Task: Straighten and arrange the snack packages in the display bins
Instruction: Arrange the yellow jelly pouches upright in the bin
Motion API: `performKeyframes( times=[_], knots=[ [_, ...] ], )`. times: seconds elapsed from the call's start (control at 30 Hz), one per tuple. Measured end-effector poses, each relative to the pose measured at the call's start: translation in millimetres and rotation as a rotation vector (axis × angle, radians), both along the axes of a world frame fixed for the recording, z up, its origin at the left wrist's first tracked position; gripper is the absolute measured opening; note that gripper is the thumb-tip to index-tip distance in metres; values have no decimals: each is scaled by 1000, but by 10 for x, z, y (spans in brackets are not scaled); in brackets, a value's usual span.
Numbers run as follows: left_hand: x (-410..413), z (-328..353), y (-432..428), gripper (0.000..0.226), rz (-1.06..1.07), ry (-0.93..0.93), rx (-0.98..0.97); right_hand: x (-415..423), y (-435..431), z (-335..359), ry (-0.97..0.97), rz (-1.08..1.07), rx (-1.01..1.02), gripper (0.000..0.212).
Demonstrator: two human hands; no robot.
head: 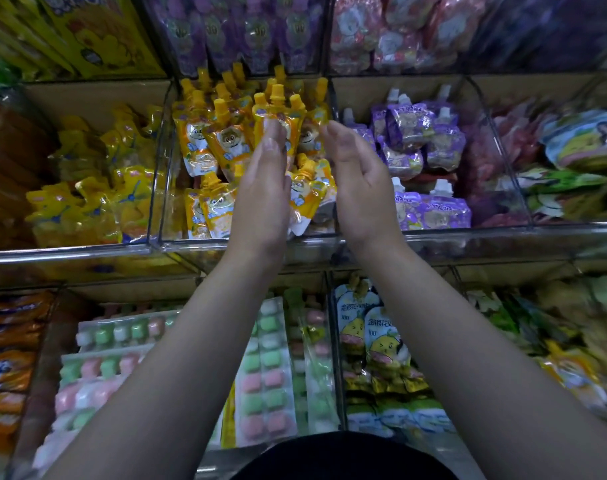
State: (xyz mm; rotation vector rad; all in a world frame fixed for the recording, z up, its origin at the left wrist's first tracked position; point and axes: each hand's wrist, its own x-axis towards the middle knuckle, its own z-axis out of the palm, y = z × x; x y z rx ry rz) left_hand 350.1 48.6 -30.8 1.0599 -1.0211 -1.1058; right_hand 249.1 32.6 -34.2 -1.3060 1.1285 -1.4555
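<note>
Head view: clear shelf bins (502, 234) crammed with snack pouches (197, 142).

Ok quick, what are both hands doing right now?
Left hand: open, fingers straight, holding nothing.
Right hand: open, holding nothing.

This is a snack shop, or the sweets aisle of one: tiered rows of clear plastic bins (70, 254) run across the shelving, each divided compartment heaped with many copies of a single product. One holds orange-capped spout pouches (205, 140), the next purple pouches (409, 140). Pastel candy strips (270, 375) and pear-printed drink pouches (374, 334) fill the row below, yellow boxes (97, 32) the row above, all sealed in bright printed retail wrapping.
</note>
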Motion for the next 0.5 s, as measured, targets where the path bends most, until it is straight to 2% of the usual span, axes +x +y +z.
performKeyframes(
  times=[0.17,0.23,0.33,0.5],
  knots=[
    [-287,11,113,57,-52,40,-24,-244,161,32,-28,35,11,39],
    [-421,21,147,60,-60,61,-30,-368,206,29,-19,47,8,45],
    [-644,29,186,52,-61,85,-25,-556,259,12,-24,36,4,55],
    [-997,-30,280,52,-81,53,-15,-934,373,-24,-22,42,25,42]
  ],
)
